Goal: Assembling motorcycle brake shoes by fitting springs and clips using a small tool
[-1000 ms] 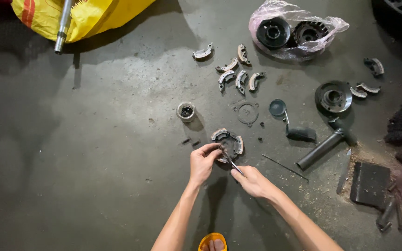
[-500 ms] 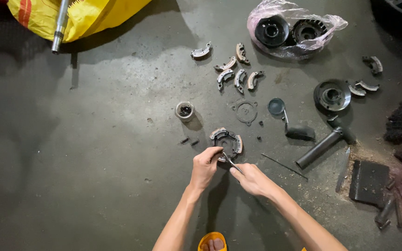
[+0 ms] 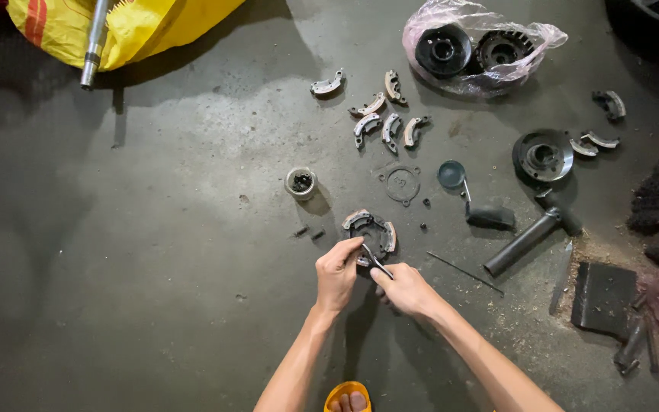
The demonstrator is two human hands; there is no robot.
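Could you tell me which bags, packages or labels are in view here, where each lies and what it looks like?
Yellow sack: top left on the floor, crumpled, with a red stripe; a metal rod lies across it.
Clear plastic bag: top right, pinkish and crinkled, holding two dark round metal parts.
No labels, signs or screens visible.

Both hands (image 3: 337,273) (image 3: 409,290) forward, fingers curled

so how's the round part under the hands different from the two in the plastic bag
The round assembly lies bare on the floor with pale curved shoes around its rim, and the left hand touches it; the two discs in the bag are dark, lie on clear plastic, and no hand is near them. The right hand holds a thin tool at the assembly. All are round metal parts.
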